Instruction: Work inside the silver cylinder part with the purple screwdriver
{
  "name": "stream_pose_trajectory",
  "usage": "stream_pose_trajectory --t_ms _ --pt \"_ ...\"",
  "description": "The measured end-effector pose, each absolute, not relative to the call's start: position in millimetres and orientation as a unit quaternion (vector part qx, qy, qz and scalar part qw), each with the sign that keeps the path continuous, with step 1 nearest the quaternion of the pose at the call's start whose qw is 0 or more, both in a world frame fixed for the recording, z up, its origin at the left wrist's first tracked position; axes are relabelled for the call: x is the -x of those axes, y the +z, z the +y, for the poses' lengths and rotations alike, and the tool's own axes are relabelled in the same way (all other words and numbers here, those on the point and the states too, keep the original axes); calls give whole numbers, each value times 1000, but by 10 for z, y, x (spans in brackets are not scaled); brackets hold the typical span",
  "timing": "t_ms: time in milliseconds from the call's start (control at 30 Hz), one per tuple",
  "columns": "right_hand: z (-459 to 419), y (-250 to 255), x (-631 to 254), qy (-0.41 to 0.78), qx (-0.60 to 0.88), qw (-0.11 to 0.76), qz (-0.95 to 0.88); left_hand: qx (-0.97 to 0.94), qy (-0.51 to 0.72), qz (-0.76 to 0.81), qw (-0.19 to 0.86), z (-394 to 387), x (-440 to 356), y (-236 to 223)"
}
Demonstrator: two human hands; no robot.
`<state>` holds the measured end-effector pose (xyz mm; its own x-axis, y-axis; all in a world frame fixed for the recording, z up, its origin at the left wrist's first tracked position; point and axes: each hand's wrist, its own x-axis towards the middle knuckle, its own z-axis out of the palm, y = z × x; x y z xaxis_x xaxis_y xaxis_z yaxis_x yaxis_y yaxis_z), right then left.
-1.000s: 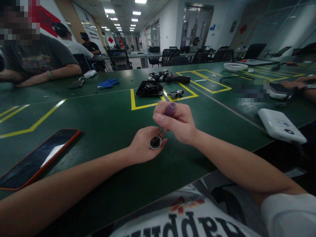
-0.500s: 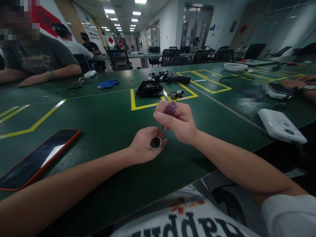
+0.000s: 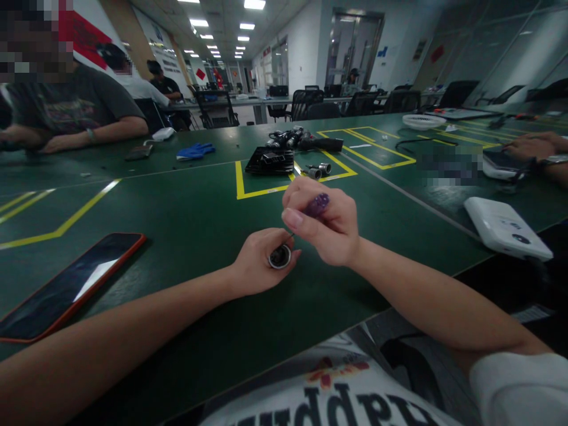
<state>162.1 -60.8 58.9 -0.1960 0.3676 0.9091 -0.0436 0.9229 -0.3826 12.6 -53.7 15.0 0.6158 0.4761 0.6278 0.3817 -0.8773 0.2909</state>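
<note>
My left hand (image 3: 260, 263) is wrapped round a round metal connector (image 3: 279, 257), whose silver rim and dark hollow face point up toward me. My right hand (image 3: 323, 222) grips a screwdriver by its purple handle (image 3: 318, 204). The thin shaft slants down and left to the connector's far rim; my left fingers and thumb hide where its tip meets the part. Beyond my hands, two similar metal connectors (image 3: 320, 171) lie by a yellow tape line. Behind them are a black ribbed tray (image 3: 270, 161) and a heap of dark connectors with cables (image 3: 286, 137).
A phone with an orange edge (image 3: 73, 284) lies at left on the green table (image 3: 177, 207). Blue gloves (image 3: 195, 151) are farther back. A white device (image 3: 507, 228) sits at right. A person in a dark shirt (image 3: 80, 109) is seated at left; another person's hands (image 3: 539, 148) are at right.
My right hand has shifted slightly right and toward me, and the screwdriver handle now leans farther over to the right. My left hand and the connector have stayed in place.
</note>
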Motion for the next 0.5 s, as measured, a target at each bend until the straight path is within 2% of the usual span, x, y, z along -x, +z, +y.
stream_pose_trajectory --t_ms 233,500 --pt "-644 681 -1630 71 100 577 -808 -891 376 247 59 -524 -135 163" --pt "-646 657 -1621 86 124 581 -800 -895 375 241 30 -515 -142 133"
